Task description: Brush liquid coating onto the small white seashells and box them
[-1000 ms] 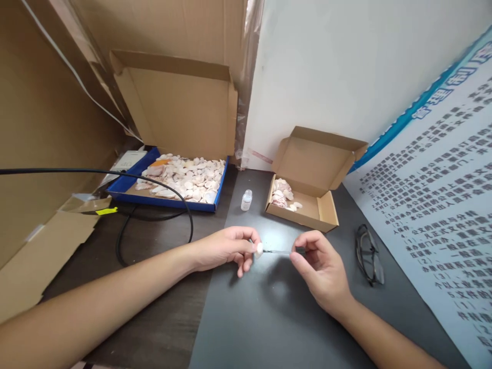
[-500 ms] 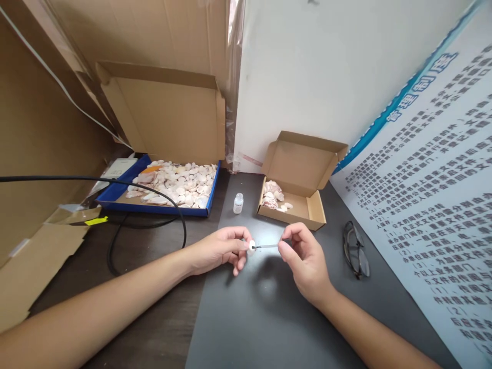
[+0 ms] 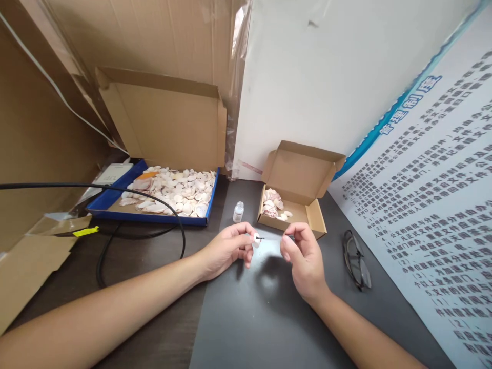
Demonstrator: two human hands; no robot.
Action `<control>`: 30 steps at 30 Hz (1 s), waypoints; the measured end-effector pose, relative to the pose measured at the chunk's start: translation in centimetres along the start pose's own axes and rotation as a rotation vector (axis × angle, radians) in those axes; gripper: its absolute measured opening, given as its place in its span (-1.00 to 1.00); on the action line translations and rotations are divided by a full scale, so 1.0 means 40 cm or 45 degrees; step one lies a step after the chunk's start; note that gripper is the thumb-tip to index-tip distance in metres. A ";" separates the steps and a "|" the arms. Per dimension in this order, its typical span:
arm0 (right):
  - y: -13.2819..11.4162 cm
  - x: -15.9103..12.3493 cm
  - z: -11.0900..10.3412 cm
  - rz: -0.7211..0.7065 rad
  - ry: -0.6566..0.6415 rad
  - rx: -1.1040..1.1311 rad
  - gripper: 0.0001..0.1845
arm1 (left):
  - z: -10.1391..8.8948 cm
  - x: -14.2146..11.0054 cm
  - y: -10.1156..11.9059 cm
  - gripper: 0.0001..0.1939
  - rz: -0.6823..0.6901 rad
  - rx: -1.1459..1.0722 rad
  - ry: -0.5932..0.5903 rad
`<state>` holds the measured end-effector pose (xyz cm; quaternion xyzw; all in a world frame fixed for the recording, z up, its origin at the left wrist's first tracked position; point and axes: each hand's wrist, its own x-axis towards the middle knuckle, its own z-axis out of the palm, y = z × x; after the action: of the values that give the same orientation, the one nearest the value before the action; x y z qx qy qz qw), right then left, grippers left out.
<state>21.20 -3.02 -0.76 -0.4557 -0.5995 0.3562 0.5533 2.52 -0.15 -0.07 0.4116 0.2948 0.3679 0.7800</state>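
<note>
My left hand (image 3: 233, 248) pinches a small white shell (image 3: 257, 242) between thumb and forefinger, its other fingers curled. Against the shell rests the black tip of a thin dark-tipped rod (image 3: 262, 238). The rod spans to my right hand (image 3: 303, 253), whose thumb and forefinger are closed on its other end. Its pale shaft blends into the glare on the table, so its exact kind is unclear. Just behind my left hand stands a small clear glass vial (image 3: 238, 211) with a whitish label.
A blue-sided box (image 3: 154, 219) full of shells stands back left. The smaller cardboard box (image 3: 314, 218) behind my right hand holds several shells (image 3: 272, 200). Glasses (image 3: 356, 261) lie at right beside a printed poster (image 3: 430, 205). A black cable (image 3: 183, 238) loops at left.
The view has shifted slightly. My hands have drawn a little closer together, with the shell and rod still between them; the rod's pale shaft shows less plainly.
</note>
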 end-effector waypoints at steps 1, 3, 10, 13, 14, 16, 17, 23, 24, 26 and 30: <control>0.003 -0.001 -0.004 0.015 0.006 0.008 -0.87 | -0.001 -0.001 -0.001 -0.76 -0.006 -0.005 0.000; 0.006 0.003 -0.010 0.042 0.029 -0.005 -0.85 | -0.004 -0.001 -0.002 -0.77 -0.011 -0.012 -0.013; -0.006 0.013 -0.020 -0.009 0.013 -0.035 -0.87 | -0.012 0.000 -0.004 -0.82 -0.037 0.025 -0.058; -0.016 0.008 -0.019 -0.041 0.016 -0.135 -0.88 | -0.011 -0.002 -0.003 -0.83 -0.049 0.043 -0.063; -0.019 0.006 -0.019 -0.055 0.019 -0.126 -0.89 | -0.010 -0.003 -0.002 -0.83 -0.050 0.054 -0.062; -0.026 0.002 -0.016 -0.072 -0.001 -0.091 -0.89 | -0.008 -0.005 -0.001 -0.83 -0.043 0.076 -0.061; -0.030 0.000 -0.015 -0.078 -0.014 -0.089 -0.88 | -0.007 -0.005 0.000 -0.83 -0.039 0.086 -0.060; -0.047 -0.007 -0.012 -0.123 0.027 -0.134 -0.85 | -0.001 -0.007 0.001 -0.81 -0.034 0.117 -0.063; -0.048 -0.007 -0.012 -0.133 0.031 -0.136 -0.85 | -0.001 -0.007 0.001 -0.81 -0.033 0.120 -0.065; -0.049 -0.006 -0.014 -0.147 0.025 -0.167 -0.83 | -0.001 -0.007 0.000 -0.81 -0.029 0.124 -0.067; -0.047 -0.006 -0.015 -0.211 0.068 -0.213 -0.82 | -0.002 -0.006 -0.001 -0.82 -0.015 0.128 -0.076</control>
<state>21.50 -3.91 1.01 -0.4585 -0.6478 0.2456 0.5566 2.34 -0.34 -0.12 0.4592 0.2920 0.3356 0.7689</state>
